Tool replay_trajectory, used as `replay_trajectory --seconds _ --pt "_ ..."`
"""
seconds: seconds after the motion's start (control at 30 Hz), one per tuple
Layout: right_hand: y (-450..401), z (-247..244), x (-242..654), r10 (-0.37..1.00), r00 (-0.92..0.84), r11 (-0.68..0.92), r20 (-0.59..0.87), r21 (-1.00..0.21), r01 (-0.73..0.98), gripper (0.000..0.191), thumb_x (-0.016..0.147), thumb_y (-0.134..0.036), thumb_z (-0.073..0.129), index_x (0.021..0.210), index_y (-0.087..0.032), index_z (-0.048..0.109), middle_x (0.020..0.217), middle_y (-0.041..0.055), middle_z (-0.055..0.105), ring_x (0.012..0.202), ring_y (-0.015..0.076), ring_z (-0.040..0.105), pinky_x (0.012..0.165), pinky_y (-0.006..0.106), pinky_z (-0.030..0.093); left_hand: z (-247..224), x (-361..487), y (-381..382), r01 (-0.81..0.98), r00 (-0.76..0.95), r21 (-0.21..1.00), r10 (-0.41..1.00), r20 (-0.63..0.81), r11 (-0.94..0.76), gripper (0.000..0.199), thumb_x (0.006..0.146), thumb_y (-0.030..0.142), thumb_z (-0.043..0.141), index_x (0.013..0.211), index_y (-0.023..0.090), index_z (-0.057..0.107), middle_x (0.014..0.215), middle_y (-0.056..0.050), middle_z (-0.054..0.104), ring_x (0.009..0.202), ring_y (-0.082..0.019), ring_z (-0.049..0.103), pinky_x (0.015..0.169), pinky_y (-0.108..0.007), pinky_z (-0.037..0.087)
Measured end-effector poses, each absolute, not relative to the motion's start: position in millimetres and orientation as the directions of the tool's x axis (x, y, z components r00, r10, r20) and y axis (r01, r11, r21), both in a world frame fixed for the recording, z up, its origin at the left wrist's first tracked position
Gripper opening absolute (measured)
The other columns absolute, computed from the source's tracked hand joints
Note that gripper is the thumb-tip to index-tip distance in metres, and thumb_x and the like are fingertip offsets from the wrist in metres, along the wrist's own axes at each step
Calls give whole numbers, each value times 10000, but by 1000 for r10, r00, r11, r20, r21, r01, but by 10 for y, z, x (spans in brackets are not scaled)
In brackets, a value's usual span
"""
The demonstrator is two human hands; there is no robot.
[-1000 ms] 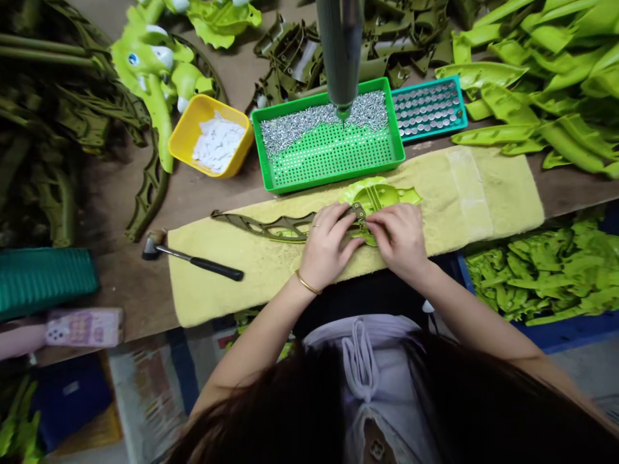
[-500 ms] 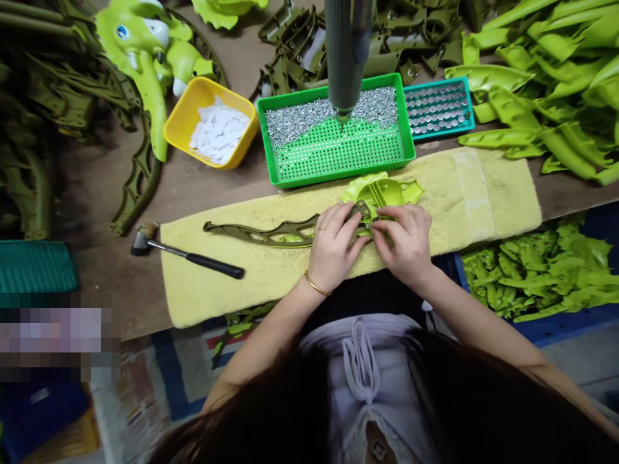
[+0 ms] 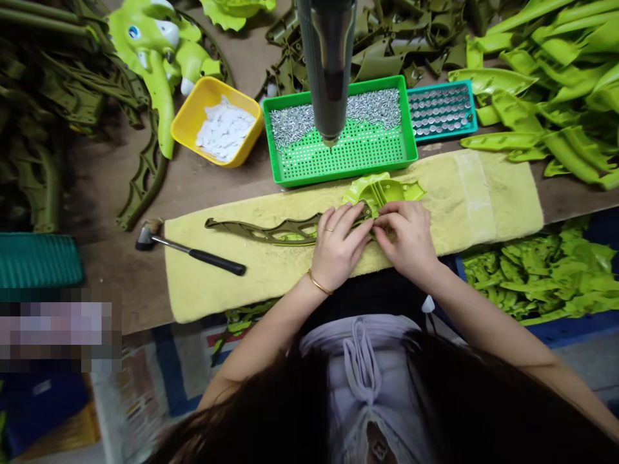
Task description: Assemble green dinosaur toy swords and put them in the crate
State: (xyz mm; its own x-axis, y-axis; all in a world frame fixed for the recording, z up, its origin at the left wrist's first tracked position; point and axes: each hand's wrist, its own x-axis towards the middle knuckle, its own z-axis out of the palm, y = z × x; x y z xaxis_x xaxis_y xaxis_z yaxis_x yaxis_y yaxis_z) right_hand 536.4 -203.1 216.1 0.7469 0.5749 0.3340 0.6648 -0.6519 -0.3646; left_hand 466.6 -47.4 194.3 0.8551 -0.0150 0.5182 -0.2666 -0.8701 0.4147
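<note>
A long olive-green plastic piece (image 3: pixel 271 233) lies on the yellow cloth (image 3: pixel 207 296), its thin end pointing left. My left hand (image 3: pixel 338 245) rests over its right part, thumb and fingers closed on it. Close beside it, my right hand (image 3: pixel 406 235) has its thumb and fingertips pinched together at the piece's right end; whatever they hold is too small to see. Just behind both hands sits a lime-green shell part (image 3: pixel 399 190) with its hollow side up. The fingertips of the two hands nearly touch.
A hammer (image 3: pixel 213 260) lies at the cloth's left. Behind are a yellow bowl (image 3: pixel 181 125) of white pieces, a green tray (image 3: pixel 343 171) of screws and a teal tray (image 3: pixel 474 122) of round metal pieces. A dark screwdriver tool (image 3: pixel 331 84) hangs above the green tray.
The hanging tool appears further left and lower over the green tray. My left hand has shifted slightly over the olive-green piece, and my right fingertips have drawn closer together.
</note>
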Motion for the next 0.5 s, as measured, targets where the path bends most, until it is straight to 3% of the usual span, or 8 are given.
replay_trajectory --seconds 0.2,0.5 --pt "-2053 2182 5402 582 769 -688 264 -344 639 81 823 -271 654 803 -194 643 970 86 626 952 239 521 799 380 386 1958 4671 -478 -193 910 496 35 413 -847 229 913 324 599 1093 186 631 1272 -107 658 1215 -232 578 1057 -430 407" --pt "-2028 2194 5403 614 731 -652 297 -331 682 62 820 -226 633 771 -191 619 966 78 636 957 232 507 793 375 367 1965 4676 -477 -192 910 512 43 412 -837 204 913 325 592 1061 193 642 1249 -112 665 1195 -235 588 1041 -440 422"
